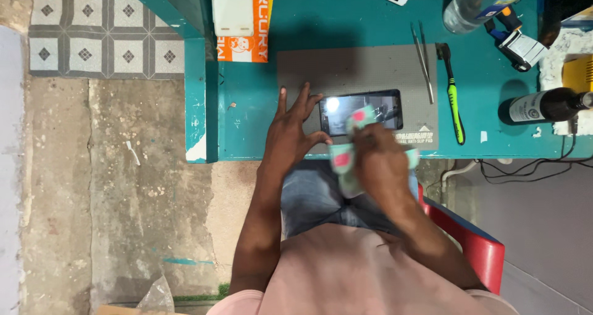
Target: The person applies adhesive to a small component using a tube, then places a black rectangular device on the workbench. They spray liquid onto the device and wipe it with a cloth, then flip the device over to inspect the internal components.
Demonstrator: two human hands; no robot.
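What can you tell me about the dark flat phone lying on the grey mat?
The dark flat rectangular phone lies lengthwise and screen-up on the grey anti-slip mat atop the teal table. Its glossy glass face reflects a bright light spot near the left end. The left hand steadies that end with its fingers, while the right hand presses a pale green cloth with pink patches onto the screen, hiding part of its lower edge.

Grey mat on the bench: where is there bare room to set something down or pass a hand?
The grey mat is bare across its upper half, between the orange-and-white box and the tweezers. Bare teal tabletop lies above it too. Crowded: the near edge, where the left hand steadies the phone and the right hand holds a cloth, and the right end with brush and bottles.
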